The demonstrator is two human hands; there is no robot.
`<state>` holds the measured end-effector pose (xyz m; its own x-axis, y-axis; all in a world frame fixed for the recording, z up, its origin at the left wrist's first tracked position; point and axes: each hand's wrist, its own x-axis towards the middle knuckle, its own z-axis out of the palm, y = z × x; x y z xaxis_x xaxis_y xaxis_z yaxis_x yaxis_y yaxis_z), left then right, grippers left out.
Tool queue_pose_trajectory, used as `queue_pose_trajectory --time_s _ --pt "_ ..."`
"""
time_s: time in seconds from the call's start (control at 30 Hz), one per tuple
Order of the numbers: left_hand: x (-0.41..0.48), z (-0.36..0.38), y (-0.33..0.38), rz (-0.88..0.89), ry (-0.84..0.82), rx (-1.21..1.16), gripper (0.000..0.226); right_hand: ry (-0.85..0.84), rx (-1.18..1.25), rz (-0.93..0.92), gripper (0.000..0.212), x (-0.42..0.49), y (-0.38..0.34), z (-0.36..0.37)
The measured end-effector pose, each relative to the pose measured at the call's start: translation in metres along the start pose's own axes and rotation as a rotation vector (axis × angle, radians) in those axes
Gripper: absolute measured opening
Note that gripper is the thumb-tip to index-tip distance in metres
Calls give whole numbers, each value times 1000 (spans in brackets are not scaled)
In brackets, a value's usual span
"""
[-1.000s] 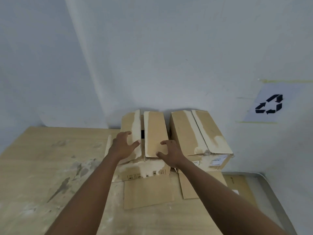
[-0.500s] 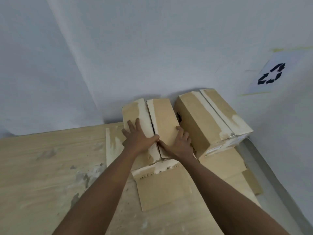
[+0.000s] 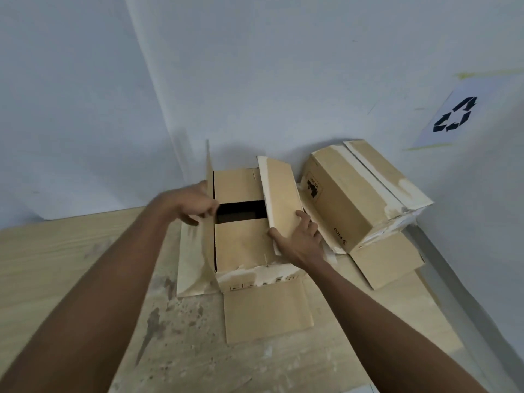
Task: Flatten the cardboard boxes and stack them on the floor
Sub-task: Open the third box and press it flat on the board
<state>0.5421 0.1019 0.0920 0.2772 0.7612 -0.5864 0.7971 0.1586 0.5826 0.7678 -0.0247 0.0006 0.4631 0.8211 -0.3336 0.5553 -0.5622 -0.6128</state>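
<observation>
A brown cardboard box (image 3: 241,242) stands on the wooden surface against the wall, its top now open with a dark gap showing between the inner flaps. My left hand (image 3: 192,205) grips the left top flap (image 3: 209,194), which stands upright. My right hand (image 3: 297,239) holds the near end of the right top flap (image 3: 279,194), lifted and tilted outward. A bottom flap lies flat toward me. A second closed cardboard box (image 3: 360,194) sits tilted just to the right, close to the right flap.
The boxes sit on a stained wooden surface (image 3: 85,265) in a corner of white walls. A sheet with a recycling symbol (image 3: 453,114) is taped on the right wall. A pale floor strip (image 3: 467,285) runs along the right wall.
Both hands went from pressing on the closed top flaps to pulling them apart. The left flap swung upright, the right one lifted outward, and the box's inside now shows.
</observation>
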Motion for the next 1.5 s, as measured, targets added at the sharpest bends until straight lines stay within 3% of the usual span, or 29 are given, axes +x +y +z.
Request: queue_pose_trajectory --time_s 0.1,0.23,0.33,0.47,0.57,0.7,0.8,0.9,0.97,1.03,1.1,1.17,1.2,1.3,1.37,1.43,1.5 --pt "-16 -26 -24 -55 -84 48 32 -71 116 -12 96 -6 0 -3" --pt "-33 -48 -64 -141 -214 -58 29 -114 152 -41 94 -22 4 1" --pt "-27 -48 -89 -259 -141 -35 44 -108 187 -53 93 -26 5 2" --pt "-4 -2 -95 -374 108 255 94 -111 220 -29 95 -25 2 0" --pt "14 43 -88 -253 286 282 93 -148 280 -12 94 -25 2 -3" --pt "34 87 -74 241 658 501 51 -302 533 -28 84 -32 12 -13" --pt "42 106 -57 543 761 603 21 -398 745 8 82 -40 31 -22" --pt "33 105 -36 534 479 571 18 -218 825 76 63 -39 49 -37" --pt "29 94 -25 449 292 475 26 -81 724 55 39 -35 56 -50" --pt "20 75 -8 395 220 324 42 23 528 -31 26 -26 61 -61" --pt "13 56 6 281 45 238 48 121 262 -119 53 -17 65 -66" --pt "7 44 10 199 -193 378 47 226 -113 -249 75 -9 63 -64" --pt "4 43 10 181 -291 484 49 257 -312 -334 75 -5 60 -61" --pt "-5 60 4 129 -525 681 56 242 -634 -617 47 3 36 -46" --pt "-11 84 -2 92 -619 782 81 183 -682 -722 32 5 15 -30" --pt "-14 109 -15 113 -641 864 91 74 -758 -744 31 5 -5 -8" --pt "-12 126 -32 209 -564 860 77 -47 -883 -702 36 6 -17 16"
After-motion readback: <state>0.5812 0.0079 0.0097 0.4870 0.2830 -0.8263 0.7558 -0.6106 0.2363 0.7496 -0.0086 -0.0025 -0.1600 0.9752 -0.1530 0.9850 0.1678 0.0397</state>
